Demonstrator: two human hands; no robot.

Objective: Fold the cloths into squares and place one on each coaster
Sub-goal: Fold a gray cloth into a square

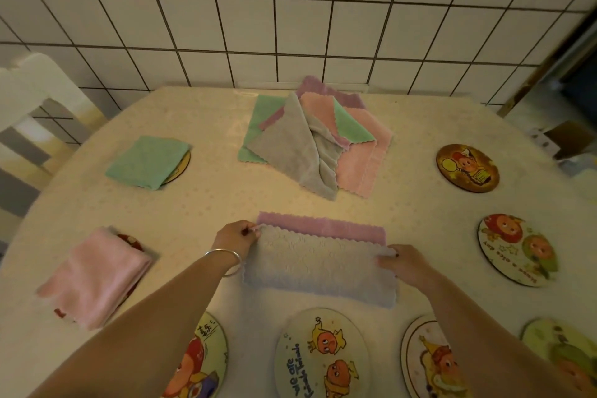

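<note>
A cream-clothed bench (210, 203) stands against a tiled wall (290, 10). At its far middle lies a loose pile of cloths (310, 139). Nearer, a purple cloth (319, 255) lies half-folded, its pale underside up; the left hand (234, 239) pinches its left corner, the right hand (402, 263) grips its right edge. A folded green cloth (147, 161) and a folded pink cloth (97, 275) each cover a coaster at left. Bare coasters ring the near and right edges, one (323, 355) just below the purple cloth.
</note>
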